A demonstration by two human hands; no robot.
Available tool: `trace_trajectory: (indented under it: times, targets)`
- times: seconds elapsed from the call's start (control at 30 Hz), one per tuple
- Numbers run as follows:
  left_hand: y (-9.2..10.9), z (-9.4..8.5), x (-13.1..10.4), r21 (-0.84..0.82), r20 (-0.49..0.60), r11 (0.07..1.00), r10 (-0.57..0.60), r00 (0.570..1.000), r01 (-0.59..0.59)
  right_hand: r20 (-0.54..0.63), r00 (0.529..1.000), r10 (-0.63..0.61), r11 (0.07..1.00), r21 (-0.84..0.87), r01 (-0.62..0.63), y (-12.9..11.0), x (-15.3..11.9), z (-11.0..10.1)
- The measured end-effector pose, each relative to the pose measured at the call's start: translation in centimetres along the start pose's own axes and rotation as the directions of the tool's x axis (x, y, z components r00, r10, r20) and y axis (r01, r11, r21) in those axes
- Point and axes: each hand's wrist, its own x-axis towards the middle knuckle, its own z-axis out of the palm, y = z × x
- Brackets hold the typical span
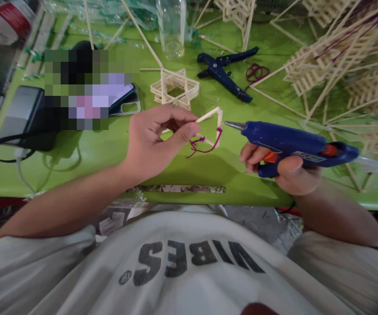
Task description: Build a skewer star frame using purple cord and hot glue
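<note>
Between thumb and fingers, my left hand (162, 142) pinches a small frame of pale wooden sticks (220, 117). A dark red string (208, 149) is tied to the frame and hangs in a loop below it. My right hand (293, 173) is wrapped round the handle of a blue glue gun (283, 140). The gun's metal nozzle points left, a little right of the frame's corner and apart from it. Just beyond my left hand, a star-shaped stick structure (175, 87) stands on the green table (110, 153).
Dark blue cutters (224, 76) and a coil of red string (257, 73) lie behind the glue gun. A clear bottle (172, 30) stands at the back. Stick structures (326, 65) fill the right side. A phone (125, 100) and a grey box with a cable (23, 116) lie left.
</note>
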Motion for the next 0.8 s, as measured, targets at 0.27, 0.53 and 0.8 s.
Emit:
trace_trajectory:
  times: [0.27, 0.53, 0.8]
  targets:
    - [-0.20, -0.11, 0.10, -0.027, 0.002, 1.000, -0.011, 1.000, 0.011, -0.004, 0.998, 0.056, 0.998, -0.005, -0.056, 0.15, -0.36, -0.10]
    - [-0.27, -0.10, 0.32, -0.043, -0.006, 0.999, -0.032, 0.999, 0.031, 0.008, 0.999, 0.039, 0.999, -0.001, -0.039, 0.29, -0.36, -0.18]
    - [0.19, 0.02, 0.15, 0.065, -0.044, 0.997, 0.039, 0.998, -0.036, 0.001, 0.998, 0.065, 0.997, -0.049, -0.065, 0.18, -0.33, -0.14]
